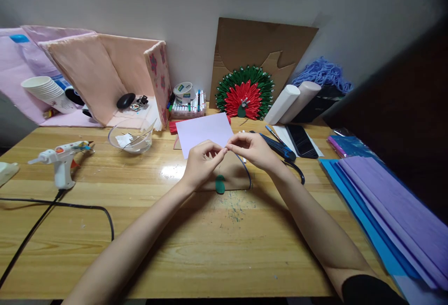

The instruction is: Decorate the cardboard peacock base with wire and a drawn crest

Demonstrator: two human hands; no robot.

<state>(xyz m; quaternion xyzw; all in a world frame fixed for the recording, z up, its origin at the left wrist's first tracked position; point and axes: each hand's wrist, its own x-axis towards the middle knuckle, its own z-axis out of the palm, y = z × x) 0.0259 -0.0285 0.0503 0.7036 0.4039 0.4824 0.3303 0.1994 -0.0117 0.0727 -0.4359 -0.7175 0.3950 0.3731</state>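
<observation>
My left hand (203, 162) and my right hand (254, 148) meet above the middle of the wooden table (105, 249), fingertips pinched together on something too small to make out. Under them lies a brown card piece (233, 174) with a small green shape (220, 184) at its near edge and a thin dark wire (247, 174) along its right side. A pale lilac sheet of paper (205, 132) lies just beyond my hands.
A glue gun (63, 158) with its black cord stands at left, near a glass bowl (131, 141). Paper cups, markers, a red and green peacock craft (245, 92), white rolls, scissors (280, 148), a phone (301, 140) and blue and purple paper sheets (385, 211) lie around.
</observation>
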